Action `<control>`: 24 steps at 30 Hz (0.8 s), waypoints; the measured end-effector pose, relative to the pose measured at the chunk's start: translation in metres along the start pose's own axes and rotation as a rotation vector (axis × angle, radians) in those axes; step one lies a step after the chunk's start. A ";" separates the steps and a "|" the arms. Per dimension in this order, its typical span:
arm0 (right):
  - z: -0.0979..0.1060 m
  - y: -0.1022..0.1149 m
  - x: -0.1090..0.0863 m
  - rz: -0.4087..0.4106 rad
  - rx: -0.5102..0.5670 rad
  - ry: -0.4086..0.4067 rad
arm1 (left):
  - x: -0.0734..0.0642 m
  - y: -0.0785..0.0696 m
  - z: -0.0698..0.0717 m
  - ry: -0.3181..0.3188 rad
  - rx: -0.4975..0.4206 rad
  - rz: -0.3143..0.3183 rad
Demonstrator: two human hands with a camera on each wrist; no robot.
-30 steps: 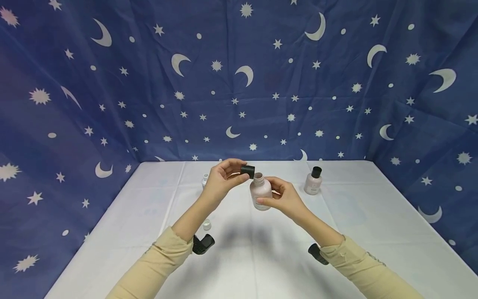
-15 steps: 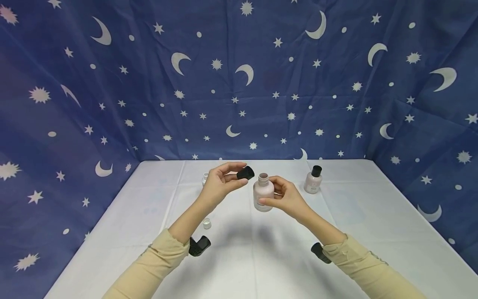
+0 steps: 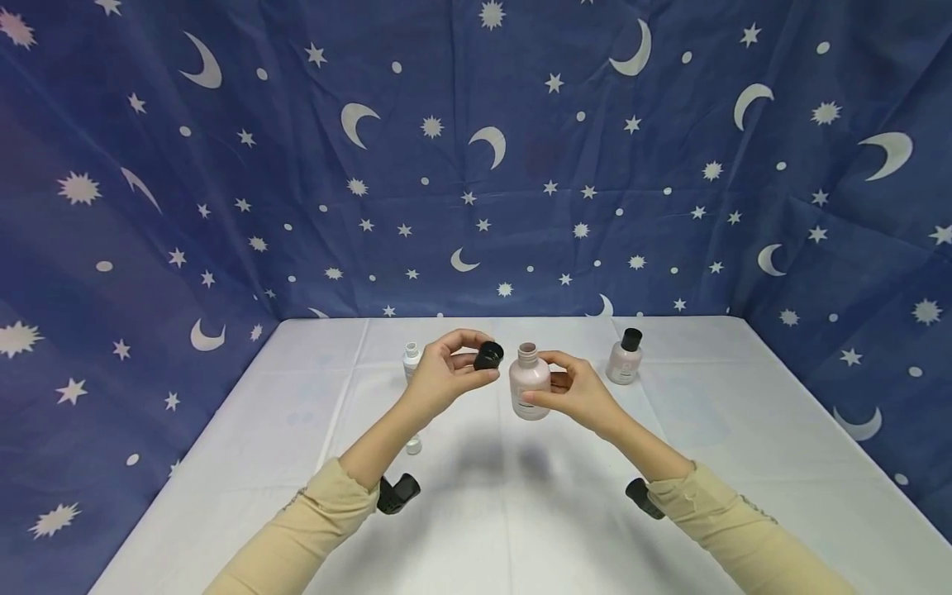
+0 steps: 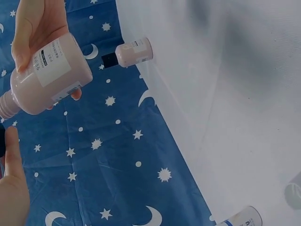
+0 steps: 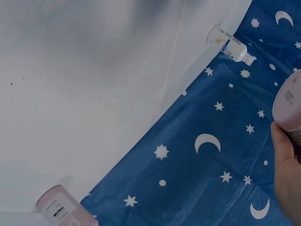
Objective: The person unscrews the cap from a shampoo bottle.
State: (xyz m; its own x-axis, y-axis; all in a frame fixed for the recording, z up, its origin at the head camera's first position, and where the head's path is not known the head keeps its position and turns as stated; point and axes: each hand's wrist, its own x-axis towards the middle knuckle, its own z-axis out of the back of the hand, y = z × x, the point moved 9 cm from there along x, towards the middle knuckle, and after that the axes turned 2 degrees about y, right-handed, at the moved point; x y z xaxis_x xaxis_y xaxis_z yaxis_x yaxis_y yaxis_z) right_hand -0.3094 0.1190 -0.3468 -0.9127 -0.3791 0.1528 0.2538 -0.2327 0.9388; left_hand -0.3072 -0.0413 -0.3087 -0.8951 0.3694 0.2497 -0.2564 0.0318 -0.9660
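My left hand [image 3: 437, 376] pinches a black bottle cap [image 3: 488, 357] between thumb and fingers, its hollow open end facing me. Just to its right, my right hand [image 3: 586, 395] grips a pale pink bottle [image 3: 529, 387] round the body. That bottle is upright above the table, its threaded neck bare, with a gap between neck and cap. In the left wrist view the pink bottle [image 4: 54, 77] shows a white printed label, and only an edge of the cap [image 4: 2, 141] is visible. The right wrist view catches the underside of the bottle [image 5: 288, 102] at its right edge.
A second pink bottle [image 3: 623, 364] with its black cap on stands at the back right of the white table [image 3: 565, 512]. Partly behind my left hand stands a small uncapped white bottle [image 3: 411, 357]; a small white cap [image 3: 413, 445] lies nearer, beside my left forearm.
My left hand has drawn the black cap left and down from the bottle neck and turned its open end toward me. The right hand has shifted the pink bottle slightly right.
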 end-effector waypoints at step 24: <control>0.017 -0.009 0.012 0.078 -0.207 -0.099 | -0.004 0.020 0.008 -0.131 0.186 -0.029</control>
State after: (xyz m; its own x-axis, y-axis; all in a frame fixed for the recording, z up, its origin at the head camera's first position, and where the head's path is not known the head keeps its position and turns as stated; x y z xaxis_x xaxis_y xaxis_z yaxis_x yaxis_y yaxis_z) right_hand -0.3276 0.1318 -0.3482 -0.9120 -0.3160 0.2614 0.3759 -0.3890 0.8411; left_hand -0.3117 -0.0499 -0.3288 -0.9230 0.2463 0.2958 -0.3350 -0.1358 -0.9324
